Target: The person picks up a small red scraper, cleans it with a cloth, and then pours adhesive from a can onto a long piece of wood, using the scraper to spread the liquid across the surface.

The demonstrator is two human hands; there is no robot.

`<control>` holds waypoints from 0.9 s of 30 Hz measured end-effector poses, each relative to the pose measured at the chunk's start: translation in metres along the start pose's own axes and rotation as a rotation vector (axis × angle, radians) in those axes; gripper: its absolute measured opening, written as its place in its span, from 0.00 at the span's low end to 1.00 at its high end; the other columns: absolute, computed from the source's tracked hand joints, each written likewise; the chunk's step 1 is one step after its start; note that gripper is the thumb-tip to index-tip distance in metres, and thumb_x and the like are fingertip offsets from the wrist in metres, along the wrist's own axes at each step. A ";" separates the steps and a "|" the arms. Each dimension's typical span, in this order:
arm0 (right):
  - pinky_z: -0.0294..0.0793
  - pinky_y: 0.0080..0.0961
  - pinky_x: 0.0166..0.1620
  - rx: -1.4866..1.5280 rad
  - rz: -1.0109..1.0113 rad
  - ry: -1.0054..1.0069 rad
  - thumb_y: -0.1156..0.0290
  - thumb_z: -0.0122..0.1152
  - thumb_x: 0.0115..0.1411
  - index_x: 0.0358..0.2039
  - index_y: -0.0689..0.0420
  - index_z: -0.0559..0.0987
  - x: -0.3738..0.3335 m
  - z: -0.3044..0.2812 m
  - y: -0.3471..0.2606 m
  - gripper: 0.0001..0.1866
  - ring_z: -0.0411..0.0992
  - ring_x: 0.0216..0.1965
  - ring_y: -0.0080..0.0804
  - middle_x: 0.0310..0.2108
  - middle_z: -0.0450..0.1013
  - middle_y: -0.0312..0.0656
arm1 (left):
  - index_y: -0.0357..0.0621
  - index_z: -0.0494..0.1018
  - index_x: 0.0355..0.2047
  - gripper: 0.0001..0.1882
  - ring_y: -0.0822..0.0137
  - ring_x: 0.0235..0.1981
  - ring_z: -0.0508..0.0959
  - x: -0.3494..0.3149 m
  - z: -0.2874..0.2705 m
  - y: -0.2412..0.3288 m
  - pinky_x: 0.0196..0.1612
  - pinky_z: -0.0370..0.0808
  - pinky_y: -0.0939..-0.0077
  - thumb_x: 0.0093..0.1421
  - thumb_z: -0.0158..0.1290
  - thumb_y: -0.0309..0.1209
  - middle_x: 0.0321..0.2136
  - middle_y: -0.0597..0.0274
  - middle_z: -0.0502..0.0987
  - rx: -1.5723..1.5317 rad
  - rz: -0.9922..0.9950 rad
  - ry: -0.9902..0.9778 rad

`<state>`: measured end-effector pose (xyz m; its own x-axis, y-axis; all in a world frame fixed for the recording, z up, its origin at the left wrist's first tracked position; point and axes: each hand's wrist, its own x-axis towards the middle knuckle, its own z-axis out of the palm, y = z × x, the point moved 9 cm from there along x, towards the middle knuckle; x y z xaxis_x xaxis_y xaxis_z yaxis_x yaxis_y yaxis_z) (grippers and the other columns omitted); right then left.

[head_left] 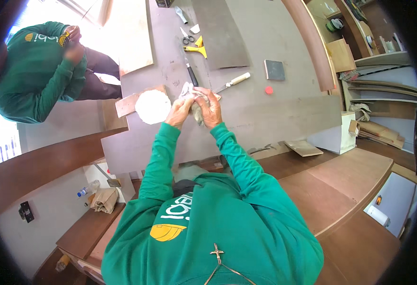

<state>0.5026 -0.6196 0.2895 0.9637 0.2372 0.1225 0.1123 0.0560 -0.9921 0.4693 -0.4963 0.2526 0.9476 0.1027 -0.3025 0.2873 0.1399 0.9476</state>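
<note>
Over the grey work surface, my two hands meet around a crumpled whitish-grey rag (197, 115). My left hand (179, 112) pinches it from the left, and my right hand (210, 108) grips it from the right. Part of the rag sticks up beyond the fingers and part hangs between the palms; anything inside its folds is hidden. Just beyond my fingers lies a knife with a black handle (192, 76). A pale-handled bladed tool (238, 79) rests close to my right hand. Left of my left hand, a round white rough-topped thing (153, 107) sits on a small wooden board (124, 106).
Scissors (187, 37), a yellow tool (196, 49) and a long dark panel (221, 33) lie farther back. At right are a dark square block (274, 70) and a red disc (268, 90). Another person (39, 71) in green stands at far left, beside a pale board (134, 38).
</note>
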 end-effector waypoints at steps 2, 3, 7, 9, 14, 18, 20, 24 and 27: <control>0.67 0.29 0.56 -0.065 -0.044 0.121 0.65 0.60 0.64 0.45 0.60 0.76 -0.015 -0.012 -0.020 0.14 0.74 0.45 0.31 0.41 0.77 0.40 | 0.40 0.72 0.49 0.16 0.76 0.43 0.72 -0.029 0.027 0.001 0.46 0.70 0.76 0.68 0.47 0.37 0.43 0.69 0.74 -0.360 -0.144 -0.159; 0.67 0.29 0.56 -0.065 -0.046 0.124 0.65 0.60 0.64 0.45 0.60 0.76 -0.020 -0.012 -0.023 0.14 0.74 0.45 0.31 0.41 0.77 0.40 | 0.40 0.69 0.55 0.19 0.74 0.50 0.72 -0.041 0.038 0.004 0.51 0.70 0.72 0.69 0.44 0.37 0.51 0.66 0.72 -0.534 -0.212 -0.239; 0.70 0.27 0.51 0.001 -0.022 0.251 0.62 0.57 0.66 0.44 0.61 0.77 -0.030 -0.021 -0.008 0.14 0.71 0.42 0.27 0.41 0.76 0.41 | 0.37 0.56 0.66 0.29 0.66 0.64 0.61 -0.058 0.050 0.004 0.64 0.60 0.63 0.68 0.44 0.38 0.64 0.57 0.61 -0.323 -0.043 -0.223; 0.71 0.26 0.49 0.168 0.074 0.472 0.60 0.56 0.66 0.43 0.61 0.77 -0.032 -0.045 0.001 0.16 0.71 0.42 0.26 0.41 0.75 0.40 | 0.35 0.52 0.68 0.33 0.62 0.68 0.55 -0.071 0.060 0.019 0.66 0.56 0.60 0.68 0.45 0.40 0.67 0.55 0.56 -0.250 0.005 -0.281; 0.73 0.20 0.42 0.319 0.152 0.315 0.57 0.54 0.68 0.48 0.61 0.76 -0.019 -0.080 -0.029 0.19 0.72 0.39 0.21 0.40 0.76 0.36 | 0.36 0.55 0.66 0.31 0.58 0.65 0.62 -0.113 0.074 0.056 0.63 0.62 0.61 0.69 0.45 0.40 0.65 0.55 0.59 -0.474 0.039 -0.391; 0.73 0.19 0.46 0.502 0.245 0.083 0.56 0.51 0.69 0.55 0.63 0.73 -0.051 -0.049 -0.080 0.24 0.74 0.44 0.23 0.46 0.76 0.38 | 0.39 0.59 0.65 0.28 0.57 0.64 0.61 -0.113 0.046 0.086 0.63 0.63 0.61 0.68 0.46 0.37 0.63 0.53 0.59 0.098 0.363 -0.180; 0.72 0.20 0.47 0.408 0.116 0.088 0.56 0.51 0.69 0.54 0.62 0.74 -0.064 -0.031 -0.094 0.23 0.73 0.45 0.23 0.47 0.75 0.38 | 0.39 0.62 0.63 0.25 0.57 0.66 0.58 -0.121 0.052 0.100 0.65 0.59 0.61 0.67 0.47 0.32 0.65 0.51 0.55 0.585 0.599 -0.102; 0.71 0.22 0.49 0.142 -0.082 0.197 0.61 0.55 0.67 0.48 0.59 0.78 -0.074 -0.027 -0.102 0.16 0.72 0.45 0.23 0.47 0.75 0.38 | 0.37 0.64 0.62 0.26 0.60 0.66 0.56 -0.128 0.061 0.089 0.67 0.51 0.65 0.66 0.44 0.34 0.66 0.55 0.53 0.124 0.421 -0.215; 0.72 0.21 0.47 0.254 -0.055 0.257 0.64 0.58 0.66 0.44 0.60 0.79 -0.076 -0.037 -0.108 0.13 0.72 0.41 0.22 0.42 0.76 0.38 | 0.36 0.65 0.62 0.30 0.61 0.67 0.54 -0.148 0.074 0.087 0.68 0.48 0.65 0.65 0.44 0.42 0.67 0.57 0.51 -0.191 0.253 -0.357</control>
<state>0.4265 -0.6797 0.3864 0.9909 -0.0228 0.1326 0.1331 0.3088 -0.9418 0.3645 -0.5719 0.3876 0.9828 -0.1832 0.0216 0.0419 0.3357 0.9410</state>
